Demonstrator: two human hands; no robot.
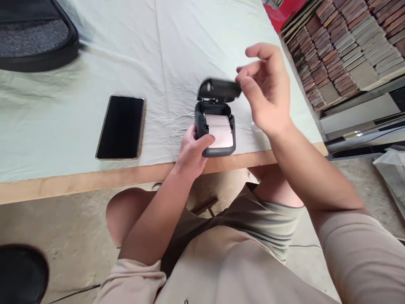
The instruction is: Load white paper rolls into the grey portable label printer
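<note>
A small black portable printer (234,145) has its lid (218,88) raised, and a white paper roll (219,131) sits inside. My left hand (191,154) is closed around the printer's left side, with the thumb over the edge against the paper. My right hand (268,86) is up at the right corner of the lid, its fingertips at the lid's edge. Its fingers are bent but apart. The lid is slightly blurred, and whether the right fingertips press on it is hard to make out.
A phone (120,127) with a dark screen lies left of the printer on the cloth-covered table (164,50). A black object with a speckled grey panel (38,40) stands at the far left. Stacked bricks (344,46) are beyond the table's right side. A black round seat (22,274) is at lower left.
</note>
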